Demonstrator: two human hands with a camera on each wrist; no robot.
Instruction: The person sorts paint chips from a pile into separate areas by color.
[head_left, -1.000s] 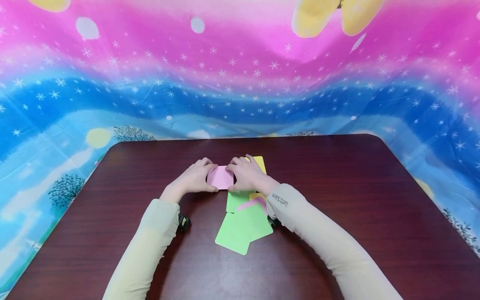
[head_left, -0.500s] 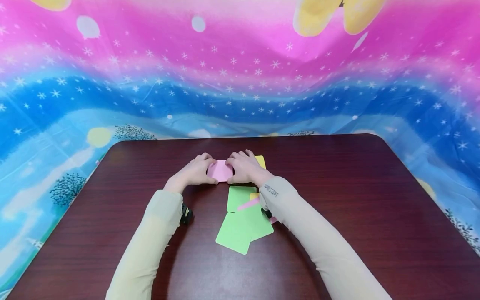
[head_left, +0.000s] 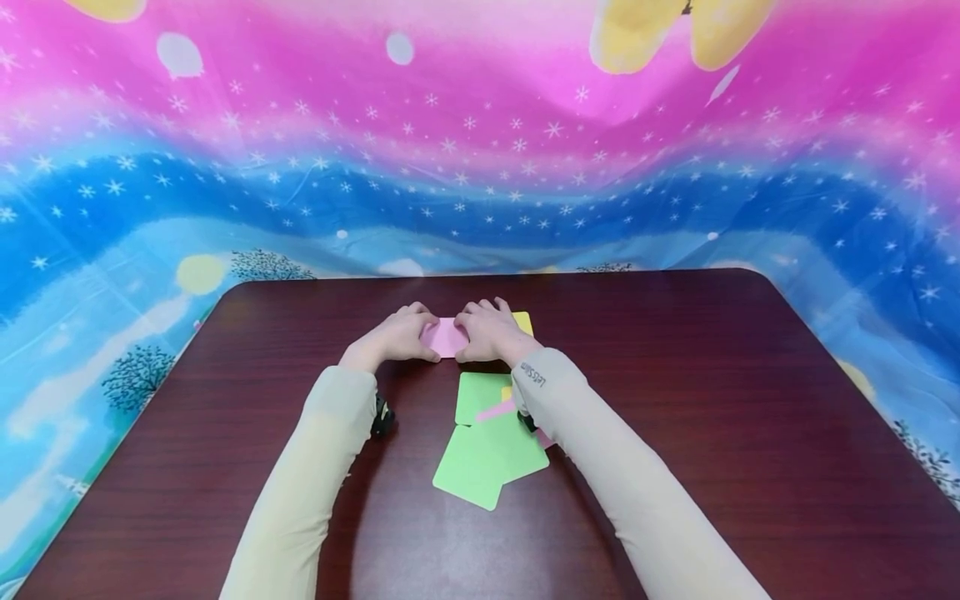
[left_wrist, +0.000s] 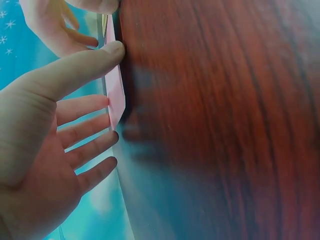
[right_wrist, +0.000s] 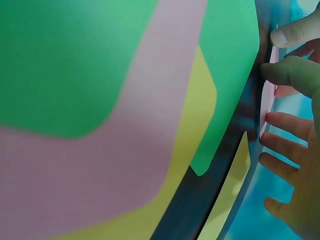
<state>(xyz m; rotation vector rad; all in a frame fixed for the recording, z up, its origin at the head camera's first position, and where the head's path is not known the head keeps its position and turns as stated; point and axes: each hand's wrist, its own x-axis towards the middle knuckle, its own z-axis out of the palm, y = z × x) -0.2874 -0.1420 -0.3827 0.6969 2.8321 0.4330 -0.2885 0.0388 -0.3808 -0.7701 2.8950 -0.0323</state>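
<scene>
A pink card [head_left: 447, 337] lies on the far middle of the table, between the two hands in the head view. My left hand [head_left: 397, 337] holds its left side, thumb at the near edge and fingers toward the far edge. On the right side my right hand [head_left: 491, 333] grips the card in the same way. In the left wrist view the card [left_wrist: 115, 95] appears edge-on, low over the wood. The right wrist view shows it [right_wrist: 267, 100] between thumb and fingertips, with a yellow card [right_wrist: 227, 197] close by. The hands partly cover both ends of the pink card.
Nearer on the dark wooden table [head_left: 262, 417] lies an overlapping pile of green cards [head_left: 468, 467]. A pink card [head_left: 497, 409] and a yellow card [head_left: 507, 393] show among them, partly under the right sleeve [head_left: 555, 383]. A printed cloth [head_left: 480, 167] hangs behind the table.
Both hands have moved the pink card farther back, leaving a gap between it and the green cards. The left hand has shifted a little right, closer to the right hand.
</scene>
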